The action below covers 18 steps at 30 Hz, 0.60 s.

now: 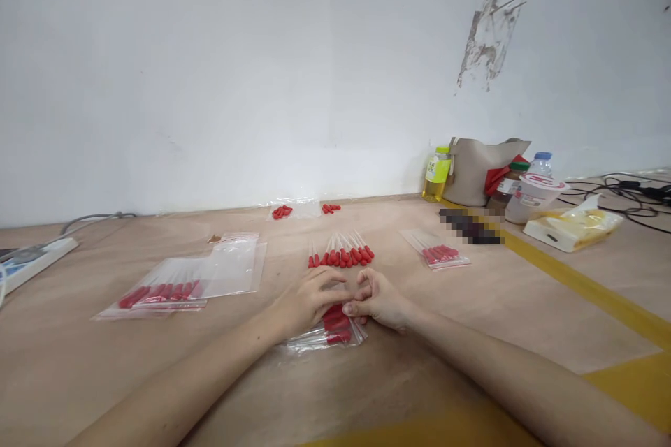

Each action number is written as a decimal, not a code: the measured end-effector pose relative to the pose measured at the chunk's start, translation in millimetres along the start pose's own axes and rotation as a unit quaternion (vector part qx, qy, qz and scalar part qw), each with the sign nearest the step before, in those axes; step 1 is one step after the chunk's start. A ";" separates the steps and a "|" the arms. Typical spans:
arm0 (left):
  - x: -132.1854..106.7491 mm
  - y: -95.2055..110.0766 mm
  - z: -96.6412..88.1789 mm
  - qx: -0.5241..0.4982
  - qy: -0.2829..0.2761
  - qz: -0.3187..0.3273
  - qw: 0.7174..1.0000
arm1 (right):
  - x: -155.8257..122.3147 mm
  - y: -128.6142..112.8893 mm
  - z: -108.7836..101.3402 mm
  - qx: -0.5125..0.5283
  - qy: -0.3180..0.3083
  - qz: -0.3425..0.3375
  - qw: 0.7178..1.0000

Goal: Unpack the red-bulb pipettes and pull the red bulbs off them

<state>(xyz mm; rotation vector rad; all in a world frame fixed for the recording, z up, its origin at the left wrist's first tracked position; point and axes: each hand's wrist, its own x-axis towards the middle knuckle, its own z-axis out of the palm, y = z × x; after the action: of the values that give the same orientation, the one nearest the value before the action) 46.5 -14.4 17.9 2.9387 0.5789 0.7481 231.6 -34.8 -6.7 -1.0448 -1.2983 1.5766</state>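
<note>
A clear zip bag [309,342] of droppers with red rubber bulbs lies in front of me, its zip edge to the right. My left hand [313,297] rests over its upper part, fingers curled round the bag and partly hiding it. From the right, my right hand [380,300] meets it with thumb and fingers closed at the bag's edge. Just beyond both hands, loose droppers [343,253] lie in a fanned row, red bulbs toward me.
Filled zip bags [162,291] lie at left beside flat empty bags [233,269]; another filled bag [443,255] is at right. Loose red bulbs [282,212] sit by the wall. Farther right are a yellow bottle [436,174], tissue pack [571,225] and cables. A power strip [39,265] is at far left.
</note>
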 end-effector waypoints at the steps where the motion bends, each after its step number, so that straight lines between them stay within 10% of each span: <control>1: 2.4 -0.1 1.4 0.016 -0.001 0.017 1.000 | 0.0 0.5 -0.4 0.001 -0.002 -0.004 1.000; 18: 1.1 0.4 1.9 0.048 0.033 0.004 0.998 | -2.3 0.9 -3.3 -0.034 -0.033 -0.061 0.997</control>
<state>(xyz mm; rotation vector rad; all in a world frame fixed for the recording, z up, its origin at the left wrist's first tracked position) 48.3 -14.3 16.8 3.0162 0.6254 0.8427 235.4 -36.1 -7.8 -0.9419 -1.4421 1.4953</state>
